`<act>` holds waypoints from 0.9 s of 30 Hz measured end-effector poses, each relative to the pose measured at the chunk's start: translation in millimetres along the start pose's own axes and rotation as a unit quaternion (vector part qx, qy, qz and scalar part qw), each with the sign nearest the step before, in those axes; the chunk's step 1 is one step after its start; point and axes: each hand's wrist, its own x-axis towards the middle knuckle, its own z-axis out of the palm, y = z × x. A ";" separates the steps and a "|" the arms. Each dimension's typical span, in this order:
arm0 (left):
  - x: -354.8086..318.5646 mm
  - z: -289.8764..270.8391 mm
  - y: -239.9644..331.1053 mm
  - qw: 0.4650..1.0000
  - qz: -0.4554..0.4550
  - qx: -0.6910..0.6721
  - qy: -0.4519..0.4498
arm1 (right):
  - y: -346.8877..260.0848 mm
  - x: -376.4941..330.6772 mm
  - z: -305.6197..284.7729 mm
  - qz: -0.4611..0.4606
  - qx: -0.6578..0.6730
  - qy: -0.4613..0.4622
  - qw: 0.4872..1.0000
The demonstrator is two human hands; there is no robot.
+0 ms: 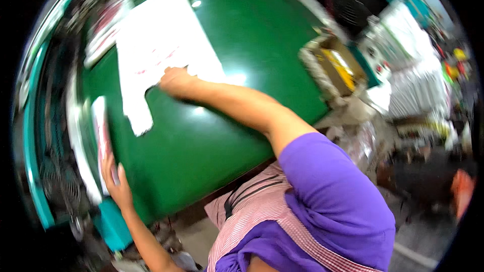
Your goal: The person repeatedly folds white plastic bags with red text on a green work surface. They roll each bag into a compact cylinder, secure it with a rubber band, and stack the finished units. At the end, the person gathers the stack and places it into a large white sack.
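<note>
A white plastic carrier bag with red print, perhaps a flat stack of them, lies on a green tabletop. One handle strip points toward me, beside a curved cut-out. At that cut-out my right hand is closed, fingers curled down against the bag's near edge. A small dark bit shows beside its knuckles; what the fingers hold is hidden. By the table's left edge, my left hand grips the near end of a long, narrow white bundle with red print, fingers along one side and thumb on the other.
More red-printed white bags lie at the far left. An open cardboard box with yellow things stands off the right edge. Beyond it sit white plastic stacks. Teal machine framing runs along the left.
</note>
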 end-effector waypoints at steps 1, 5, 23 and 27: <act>-14.2 8.9 13.9 1.000 0.002 -0.010 -0.017 | -15.0 -12.8 -16.9 0.000 0.039 0.003 0.999; -34.9 33.4 76.0 0.966 0.169 0.049 -0.191 | -51.3 -113.3 -33.6 -0.077 0.119 0.033 0.989; -44.5 63.2 43.0 0.961 -0.023 -0.195 -0.194 | -18.4 -295.4 -59.0 -0.094 0.354 0.037 0.930; 19.8 111.4 75.4 0.949 0.041 -0.127 -0.285 | -36.4 -204.7 -83.3 -0.006 0.480 0.044 0.876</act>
